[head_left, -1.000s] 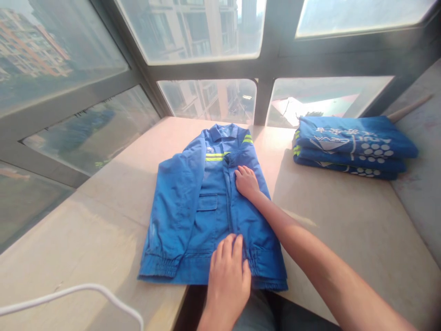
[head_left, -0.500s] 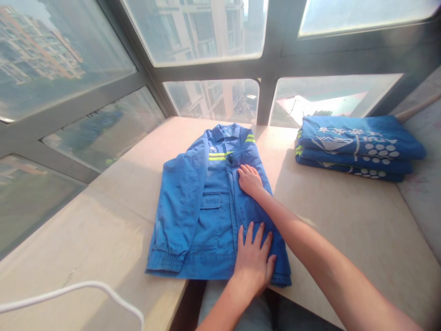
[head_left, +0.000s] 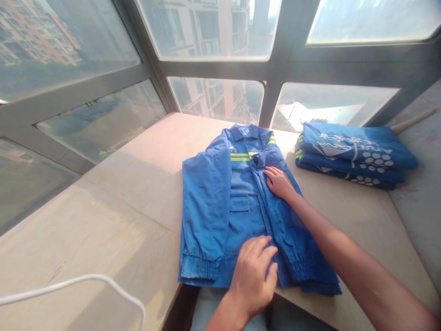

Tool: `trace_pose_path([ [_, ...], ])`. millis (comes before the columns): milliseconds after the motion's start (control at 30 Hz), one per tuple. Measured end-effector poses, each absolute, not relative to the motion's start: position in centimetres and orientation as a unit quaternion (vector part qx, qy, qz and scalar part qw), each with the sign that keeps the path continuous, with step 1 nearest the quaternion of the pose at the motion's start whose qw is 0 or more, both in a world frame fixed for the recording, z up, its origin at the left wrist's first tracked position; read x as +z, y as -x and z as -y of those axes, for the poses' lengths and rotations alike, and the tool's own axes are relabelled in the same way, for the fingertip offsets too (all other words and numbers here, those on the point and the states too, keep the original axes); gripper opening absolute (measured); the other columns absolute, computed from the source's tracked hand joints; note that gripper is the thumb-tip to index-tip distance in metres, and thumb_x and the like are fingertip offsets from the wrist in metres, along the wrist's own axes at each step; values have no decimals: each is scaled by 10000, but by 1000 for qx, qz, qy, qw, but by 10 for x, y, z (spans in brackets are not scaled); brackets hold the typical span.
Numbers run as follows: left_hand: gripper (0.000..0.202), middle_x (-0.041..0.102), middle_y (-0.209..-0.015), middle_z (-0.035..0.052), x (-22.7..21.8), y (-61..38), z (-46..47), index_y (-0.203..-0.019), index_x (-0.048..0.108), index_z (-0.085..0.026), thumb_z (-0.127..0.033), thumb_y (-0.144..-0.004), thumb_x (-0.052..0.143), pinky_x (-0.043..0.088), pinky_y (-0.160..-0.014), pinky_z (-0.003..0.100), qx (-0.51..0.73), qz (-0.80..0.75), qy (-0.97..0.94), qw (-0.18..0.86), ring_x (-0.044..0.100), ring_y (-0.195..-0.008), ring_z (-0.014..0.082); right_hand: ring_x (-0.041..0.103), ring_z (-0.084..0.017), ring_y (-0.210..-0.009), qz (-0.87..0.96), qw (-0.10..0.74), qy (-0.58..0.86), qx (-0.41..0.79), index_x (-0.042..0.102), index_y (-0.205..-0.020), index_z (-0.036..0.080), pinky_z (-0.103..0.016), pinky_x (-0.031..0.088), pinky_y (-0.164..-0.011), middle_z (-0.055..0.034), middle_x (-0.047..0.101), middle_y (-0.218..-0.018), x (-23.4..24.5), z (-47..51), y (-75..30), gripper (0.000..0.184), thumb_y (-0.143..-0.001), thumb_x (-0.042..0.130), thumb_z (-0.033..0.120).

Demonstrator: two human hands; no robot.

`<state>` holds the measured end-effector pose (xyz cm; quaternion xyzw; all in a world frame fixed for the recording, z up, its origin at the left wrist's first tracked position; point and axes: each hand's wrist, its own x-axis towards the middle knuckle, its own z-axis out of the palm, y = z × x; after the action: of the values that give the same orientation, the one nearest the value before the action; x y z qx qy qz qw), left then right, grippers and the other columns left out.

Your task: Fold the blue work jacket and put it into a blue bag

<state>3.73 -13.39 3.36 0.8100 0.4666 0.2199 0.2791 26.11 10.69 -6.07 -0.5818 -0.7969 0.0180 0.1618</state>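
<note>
A blue work jacket (head_left: pixel 239 230) with yellow-green stripes lies front up on the light surface, collar at the far end. Both sleeves are folded in over its front, and the right one ends in a gathered cuff (head_left: pixel 299 268). My right hand (head_left: pixel 280 184) rests flat on the upper part of that sleeve, fingers stretched out. Over the lower front near the hem is my left hand (head_left: pixel 255 271), its fingers bent and apart, with nothing held. Whether its fingertips touch the cloth I cannot tell.
A stack of folded blue jackets (head_left: pixel 351 154) with white prints sits at the back right, by the wall. A white cable (head_left: pixel 86 277) curves across the front left. Windows with grey frames (head_left: pixel 220 70) border the surface, and its near edge runs below the jacket.
My left hand has gone from spread flat on the jacket to bent fingers near the hem. The right sleeve's cuff now lies further in on the jacket. The view has shifted slightly.
</note>
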Motion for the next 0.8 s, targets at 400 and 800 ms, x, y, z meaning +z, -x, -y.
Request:
trace_pose_path([
  [400, 639, 603, -1306, 163, 1, 136, 163, -1331, 507, -141, -567, -855, 516, 493, -997, 483, 214, -791, -535, 208, 589, -1200, 319, 460, -272, -1271, 756, 185, 628, 4, 515, -1361, 123, -413, 369, -1068, -153, 533, -1392, -31, -90, -217, 522, -854, 401, 76],
  [800, 579, 590, -1323, 123, -4, 86, 170, -1372, 455, -201, -440, -858, 571, 497, -1012, 410, 422, -765, -394, 287, 593, -1196, 264, 537, -362, -1144, 815, 150, 547, 112, 426, -1424, 122, -507, 511, -848, -251, 413, -1455, 30, -49, 48, 599, -911, 511, 420],
])
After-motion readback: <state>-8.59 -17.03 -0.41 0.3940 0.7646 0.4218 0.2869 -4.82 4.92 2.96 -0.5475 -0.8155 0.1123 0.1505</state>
